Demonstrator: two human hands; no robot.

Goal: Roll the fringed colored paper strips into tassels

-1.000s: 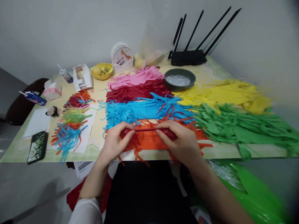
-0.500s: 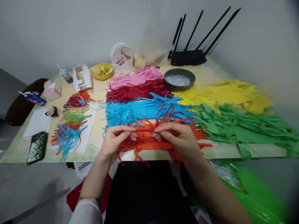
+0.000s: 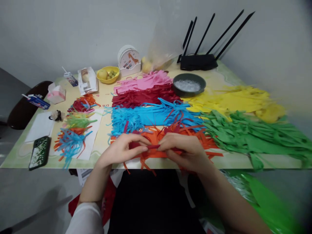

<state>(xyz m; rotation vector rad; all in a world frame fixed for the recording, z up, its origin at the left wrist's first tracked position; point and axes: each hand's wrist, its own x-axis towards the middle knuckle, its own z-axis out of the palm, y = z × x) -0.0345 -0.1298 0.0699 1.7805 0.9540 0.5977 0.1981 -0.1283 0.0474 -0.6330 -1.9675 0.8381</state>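
Between both hands runs a thin dark red paper strip (image 3: 153, 147), held level above the orange fringed paper (image 3: 148, 153). My left hand (image 3: 125, 148) pinches its left part between thumb and fingers. Close beside it, my right hand (image 3: 182, 148) is closed on the right part, fingertips near those of the left. Behind the hands lie blue fringed paper (image 3: 156, 116), dark red fringed paper (image 3: 146, 97) and pink fringed paper (image 3: 143, 83) in rows. Part of the orange paper is hidden under my hands.
Green fringed paper (image 3: 251, 139) and yellow fringed paper (image 3: 234, 100) spread at right. A grey bowl (image 3: 188, 92) and black router (image 3: 198, 62) stand behind. At left are tassels (image 3: 70, 139) on white sheets, a phone (image 3: 39, 152), a hair clip (image 3: 56, 115) and a yellow fruit bowl (image 3: 108, 79).
My hands have come closer together and slightly lower, leaving a shorter stretch of the red strip between them. A red end now sticks up behind my left hand.
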